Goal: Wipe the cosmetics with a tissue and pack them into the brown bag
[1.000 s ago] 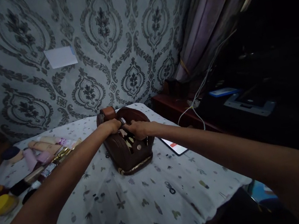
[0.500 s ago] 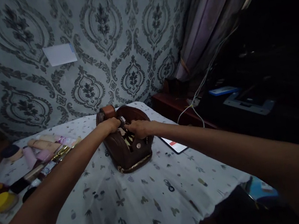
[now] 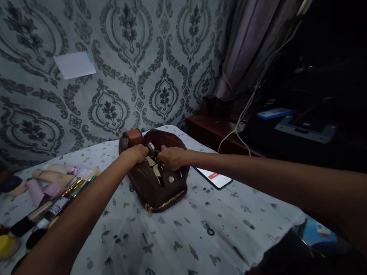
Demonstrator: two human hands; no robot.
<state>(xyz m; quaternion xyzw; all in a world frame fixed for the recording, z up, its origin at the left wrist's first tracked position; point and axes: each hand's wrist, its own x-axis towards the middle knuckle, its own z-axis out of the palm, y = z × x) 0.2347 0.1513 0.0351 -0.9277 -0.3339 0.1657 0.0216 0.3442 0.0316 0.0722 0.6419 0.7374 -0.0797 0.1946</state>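
Patterned wall point(image 3: 140, 93) behind the brown bag point(image 3: 148, 188), purple curtain point(image 3: 245, 27) beyond it to the right

Counter point(image 3: 175, 252) under the bag, white printed cloth on top

Bag is the thing being worked on: sits on the counter between both hands, mouth open, inside visible. Probably left standing on its base so the mouth faces the wearer

Left hand point(image 3: 136, 154) at the bag's left rim, fingers curled mostly closed. Looks like it steadies that side and keeps the mouth spread, but can't tell if it grips the rim or something inside

Right hand point(image 3: 172, 158) at the right side of the mouth, partly closed, thumb up, fingertips at the opening. Can't tell if it has hold of anything

Phone point(image 3: 214, 177) lies just right of the bag, screen lit, likely placed there to stay readable

Tubes point(image 3: 54, 178) and a yellow-lidded jar point(image 3: 0, 247) left of the bag, spread out flat, maybe so each can be seen

In the bag: pale pieces point(image 3: 157, 169), and a small dark item point(image 3: 151, 148) by the left fingertips. Too dim to identify either

Round snap point(image 3: 171, 179) on the bag's near side
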